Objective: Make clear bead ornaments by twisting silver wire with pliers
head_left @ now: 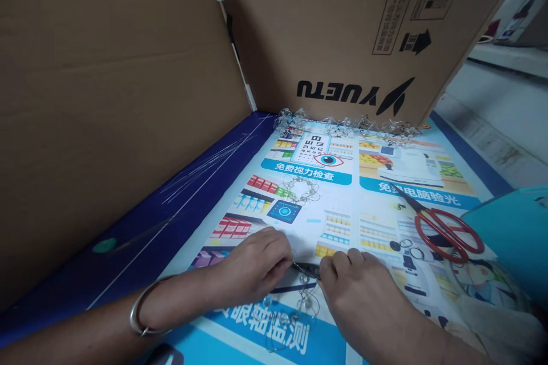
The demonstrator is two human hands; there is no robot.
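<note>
My left hand (266,259), with a silver bangle on its wrist, pinches the end of a thin wire. Closed round a pair of pliers is my right hand (363,291); only the dark jaws (309,269) show, and they meet the wire close to my left fingertips. From there a strand of wire loops with clear beads (295,311) hangs down onto the printed sheet. A small ring of similar beaded wire (301,189) lies flat beyond my hands.
Red-handled scissors (447,231) lie at right beside a turquoise object (514,234). More beaded wire pieces (355,126) line the base of a cardboard panel (342,34). Another cardboard wall (107,68) stands at left. Loose straight wires (205,162) and a green blob (104,246) lie on the blue border.
</note>
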